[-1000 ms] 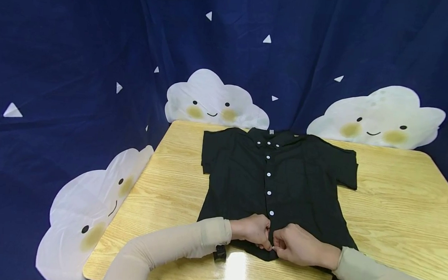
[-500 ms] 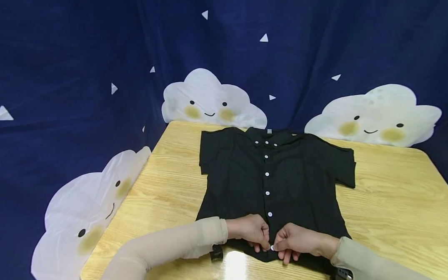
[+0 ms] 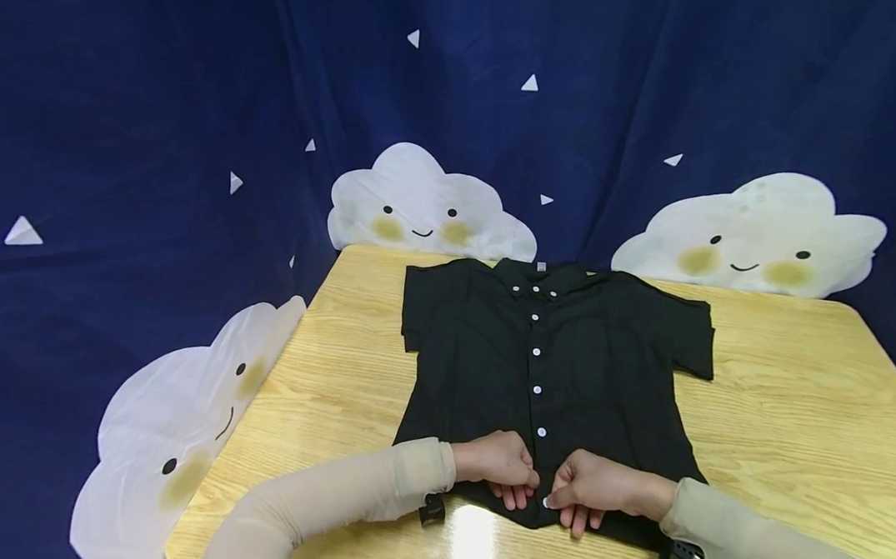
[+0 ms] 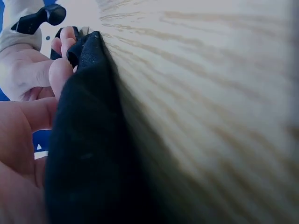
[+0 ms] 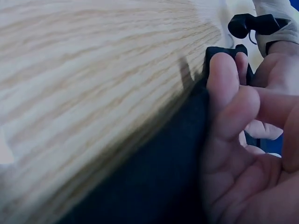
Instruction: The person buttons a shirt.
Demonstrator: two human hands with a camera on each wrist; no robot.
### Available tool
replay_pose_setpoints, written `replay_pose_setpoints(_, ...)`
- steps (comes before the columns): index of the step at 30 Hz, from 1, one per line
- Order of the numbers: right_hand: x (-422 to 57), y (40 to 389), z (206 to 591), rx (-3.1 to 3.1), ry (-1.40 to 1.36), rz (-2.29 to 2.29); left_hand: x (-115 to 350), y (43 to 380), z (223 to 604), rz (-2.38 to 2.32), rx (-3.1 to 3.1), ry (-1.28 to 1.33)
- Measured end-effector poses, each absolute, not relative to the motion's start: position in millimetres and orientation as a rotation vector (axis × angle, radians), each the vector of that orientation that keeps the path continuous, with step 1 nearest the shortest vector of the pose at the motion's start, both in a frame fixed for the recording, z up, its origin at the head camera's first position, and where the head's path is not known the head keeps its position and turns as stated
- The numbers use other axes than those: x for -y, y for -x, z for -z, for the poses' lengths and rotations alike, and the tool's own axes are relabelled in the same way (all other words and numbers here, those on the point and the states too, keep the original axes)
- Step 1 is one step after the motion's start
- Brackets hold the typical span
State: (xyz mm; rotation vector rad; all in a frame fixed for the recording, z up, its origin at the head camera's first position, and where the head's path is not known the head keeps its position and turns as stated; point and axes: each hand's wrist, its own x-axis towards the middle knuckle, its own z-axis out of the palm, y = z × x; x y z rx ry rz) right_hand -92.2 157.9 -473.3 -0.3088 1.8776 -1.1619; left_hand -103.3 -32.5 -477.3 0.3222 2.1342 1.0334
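Note:
A black short-sleeved button-up shirt lies face up, its collar toward the far edge, with white buttons down the front. At the lower end of the placket my left hand pinches the cloth between thumb and forefinger, its other fingers pointing down over the hem. Opposite it, my right hand pinches the placket right at the lowest white button, thumb on top. In the left wrist view the shirt's hem rises off the wood beside the fingers; the right wrist view shows dark cloth along the right fingers.
The shirt is spread on a light wood-grain table. Behind it hangs a dark blue curtain with white triangles. Smiling white cloud shapes border the table's far and left sides. Each wrist wears a small black camera.
The fingertips, together at the lowest button before, have drawn a little apart, the left hand moving up and left. Fingers on both hands have uncurled downward, and the button has come into view.

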Motion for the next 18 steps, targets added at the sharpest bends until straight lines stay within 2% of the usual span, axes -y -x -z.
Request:
replay_pose_setpoints(11,-159,95,470,-1.883,0.364,1.119,41,110,474,-1.012,-2.043,-0.402)
replay_pose_setpoints(18,-171,110,458,-1.843,0.426,1.08,55,135,457,-0.998,-2.079,-0.521)
